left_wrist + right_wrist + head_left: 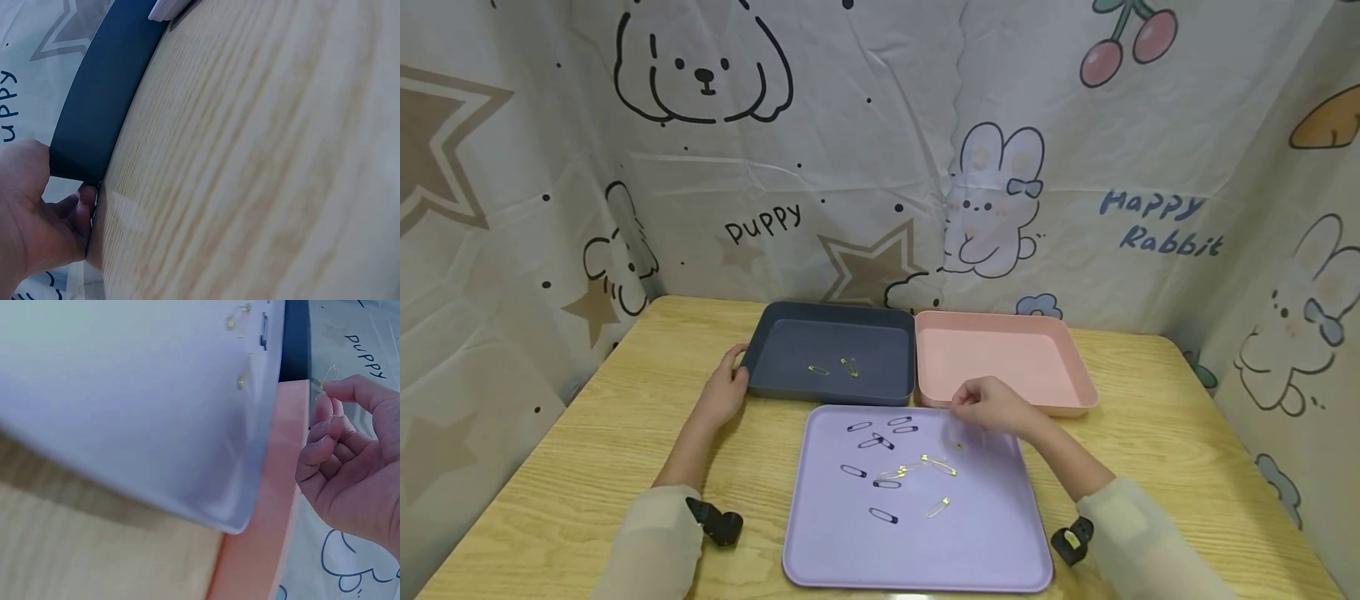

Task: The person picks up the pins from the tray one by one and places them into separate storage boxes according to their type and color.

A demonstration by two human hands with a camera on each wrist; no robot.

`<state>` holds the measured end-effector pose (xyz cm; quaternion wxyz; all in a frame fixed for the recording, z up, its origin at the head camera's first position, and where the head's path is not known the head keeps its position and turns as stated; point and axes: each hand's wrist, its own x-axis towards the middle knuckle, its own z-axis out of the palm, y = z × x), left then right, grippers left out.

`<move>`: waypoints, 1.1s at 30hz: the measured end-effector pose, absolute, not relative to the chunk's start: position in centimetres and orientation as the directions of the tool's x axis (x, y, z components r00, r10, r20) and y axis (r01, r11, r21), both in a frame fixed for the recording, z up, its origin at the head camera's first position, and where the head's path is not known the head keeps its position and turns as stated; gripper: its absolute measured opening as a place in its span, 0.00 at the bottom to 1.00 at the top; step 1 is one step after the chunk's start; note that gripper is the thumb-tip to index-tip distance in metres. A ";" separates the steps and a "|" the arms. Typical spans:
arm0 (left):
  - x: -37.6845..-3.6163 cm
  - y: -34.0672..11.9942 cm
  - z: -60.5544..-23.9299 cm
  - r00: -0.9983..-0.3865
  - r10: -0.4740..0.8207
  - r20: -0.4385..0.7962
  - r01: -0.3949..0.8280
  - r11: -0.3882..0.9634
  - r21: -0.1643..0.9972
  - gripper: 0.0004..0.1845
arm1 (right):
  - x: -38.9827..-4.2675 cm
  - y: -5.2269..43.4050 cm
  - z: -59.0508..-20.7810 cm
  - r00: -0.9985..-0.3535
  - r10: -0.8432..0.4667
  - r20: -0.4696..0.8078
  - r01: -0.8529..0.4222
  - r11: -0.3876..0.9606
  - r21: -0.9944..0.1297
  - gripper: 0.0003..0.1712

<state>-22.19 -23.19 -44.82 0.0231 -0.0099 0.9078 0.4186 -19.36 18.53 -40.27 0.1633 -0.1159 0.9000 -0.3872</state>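
Right fingers [352,391] pinch a safety pin [325,375] at their tips, likely light, best held cap-end; left fingers [84,214] grip a tray [100,94].

L arm [691,450] fwd, L hand [726,392] w/ fingers [83,209] bent; R hand [992,406] pinching, thumb [359,389] to index [322,409].

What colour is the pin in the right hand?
Gold. The pin shows best in the right wrist view.
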 end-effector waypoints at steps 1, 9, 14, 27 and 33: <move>-22.2 -23.2 -44.8 -0.999 0.004 -0.049 -0.035 0.651 0.758 0.27 | -19.5 18.5 -40.1 -0.921 -0.334 -0.199 -0.084 0.671 -0.737 0.06; -22.1 -23.1 -44.6 -0.999 -0.002 -0.050 -0.039 0.652 0.757 0.27 | -21.0 17.0 -38.9 -0.933 -0.317 -0.172 -0.079 0.645 -0.760 0.05; -22.0 -23.1 -44.6 -0.999 -0.001 -0.052 -0.040 0.650 0.759 0.27 | -22.1 15.7 -38.4 -0.933 -0.327 -0.152 -0.095 0.631 -0.770 0.06; -22.3 -23.0 -44.8 -0.999 -0.013 -0.041 -0.039 0.657 0.753 0.27 | -24.5 12.6 -38.1 -0.941 -0.319 -0.111 -0.094 0.563 -0.821 0.07; -22.1 -23.1 -44.7 -0.998 -0.016 -0.053 -0.051 0.650 0.758 0.27 | -25.7 11.0 -38.5 -0.953 -0.286 -0.101 -0.079 0.553 -0.829 0.10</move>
